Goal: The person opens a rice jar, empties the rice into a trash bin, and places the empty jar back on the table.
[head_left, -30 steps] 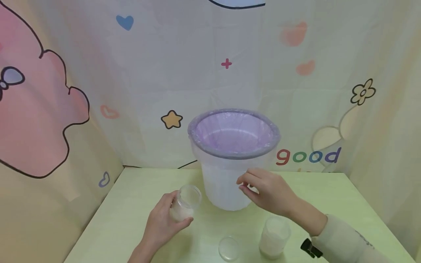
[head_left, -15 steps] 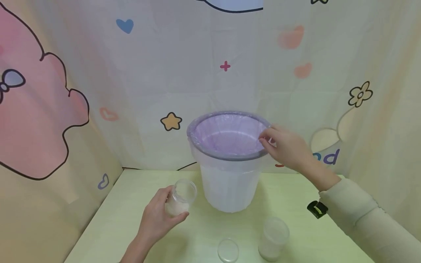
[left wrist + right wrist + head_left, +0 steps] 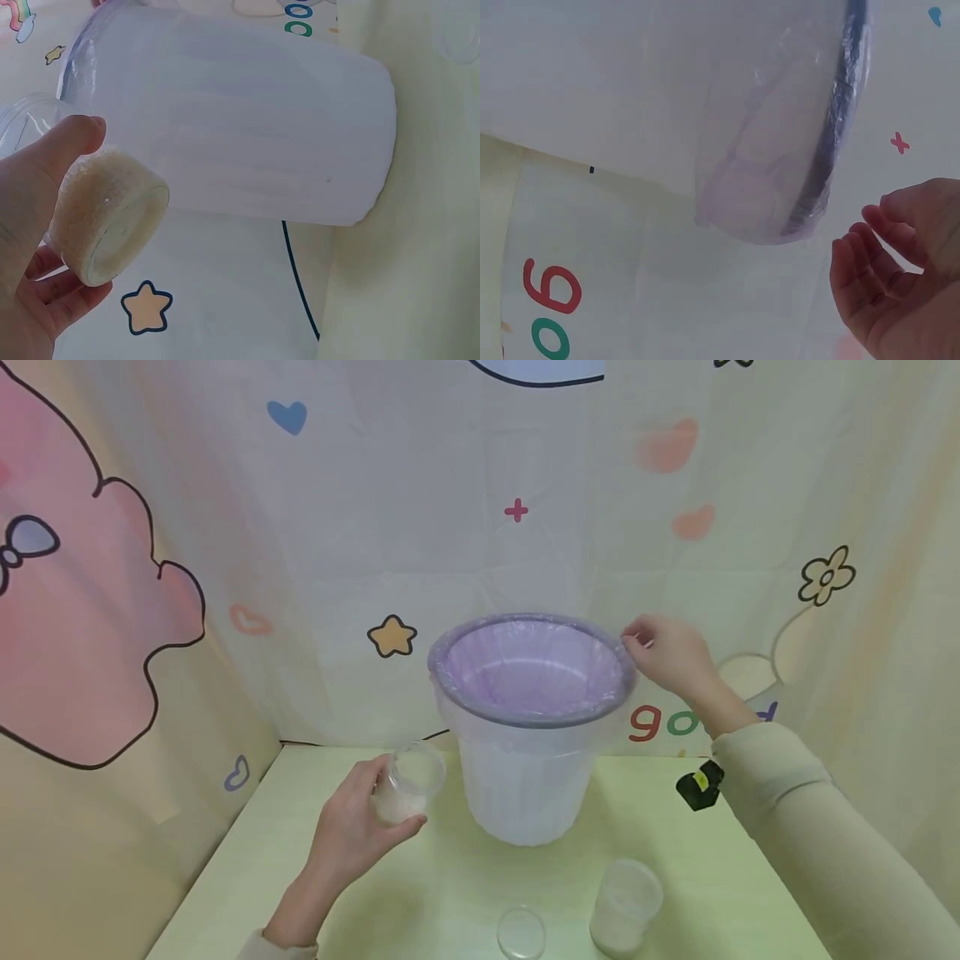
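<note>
My left hand [image 3: 352,822] grips a clear plastic jar [image 3: 112,206] around its side, tilted with its open mouth toward the bin. Pale grains that look like rice lie in the bottom of the jar. Just right of the jar stands a white trash bin [image 3: 525,785], lined with a thin purple bag [image 3: 525,672] folded over its grey rim. Beside the rim's right side is my right hand [image 3: 675,660], raised, with its fingers loosely curled. In the right wrist view nothing shows between these fingers, and a small gap separates them from the bag.
A second clear jar [image 3: 626,910] with pale contents stands at the front right of the light green table [image 3: 247,860]. Left of it lies a clear round lid [image 3: 522,933]. Behind the bin hangs a printed curtain [image 3: 420,527]. A small black device [image 3: 701,785] sits by my right sleeve.
My right hand has risen from in front of the bin, past the rim, to its right side. My left hand has lifted the jar slightly and moved it a little left.
</note>
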`<state>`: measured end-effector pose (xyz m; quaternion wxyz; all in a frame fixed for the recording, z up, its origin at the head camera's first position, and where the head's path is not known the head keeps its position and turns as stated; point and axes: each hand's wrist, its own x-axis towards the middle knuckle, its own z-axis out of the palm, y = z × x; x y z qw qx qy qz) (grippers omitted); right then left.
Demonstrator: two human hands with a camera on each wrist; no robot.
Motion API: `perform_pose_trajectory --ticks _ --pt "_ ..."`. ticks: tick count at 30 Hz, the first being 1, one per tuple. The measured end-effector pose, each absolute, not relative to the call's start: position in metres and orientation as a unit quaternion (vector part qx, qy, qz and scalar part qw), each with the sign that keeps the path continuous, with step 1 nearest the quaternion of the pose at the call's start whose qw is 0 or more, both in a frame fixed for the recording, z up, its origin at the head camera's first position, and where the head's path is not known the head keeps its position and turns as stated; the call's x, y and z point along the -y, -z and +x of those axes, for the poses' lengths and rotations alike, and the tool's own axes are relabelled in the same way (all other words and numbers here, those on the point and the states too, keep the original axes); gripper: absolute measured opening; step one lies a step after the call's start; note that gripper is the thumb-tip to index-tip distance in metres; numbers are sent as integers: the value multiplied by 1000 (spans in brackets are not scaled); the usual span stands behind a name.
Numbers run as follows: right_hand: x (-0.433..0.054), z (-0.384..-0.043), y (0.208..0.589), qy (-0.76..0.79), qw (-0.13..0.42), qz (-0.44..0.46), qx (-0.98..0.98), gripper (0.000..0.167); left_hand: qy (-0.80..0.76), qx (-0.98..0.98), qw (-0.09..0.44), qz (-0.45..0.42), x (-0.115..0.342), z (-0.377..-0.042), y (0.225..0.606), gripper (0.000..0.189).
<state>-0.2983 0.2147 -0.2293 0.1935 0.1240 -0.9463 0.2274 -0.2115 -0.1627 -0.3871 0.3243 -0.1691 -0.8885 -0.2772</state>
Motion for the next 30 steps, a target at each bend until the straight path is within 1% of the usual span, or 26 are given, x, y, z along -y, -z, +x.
perform_pose_trajectory --ticks 6,11,15,21,26,30 --pt "-219 -307 226 -314 89 52 944 36 270 890 324 -173 165 -216 377 79" --pt "-220 -313 228 -376 36 18 926 39 264 895 314 -174 166 -220 366 79" --pt "-219 -316 230 -408 10 1 913 41 260 896 315 -175 167 -223 356 80" --pt "-222 -319 233 -434 -31 -6 900 47 250 894 320 -191 169 -228 343 79" --pt "-224 -321 232 -428 -61 4 902 51 251 899 306 -189 170 -231 331 79" --pt "-223 -323 231 -423 -72 8 903 50 255 902 295 -187 172 -235 320 78"
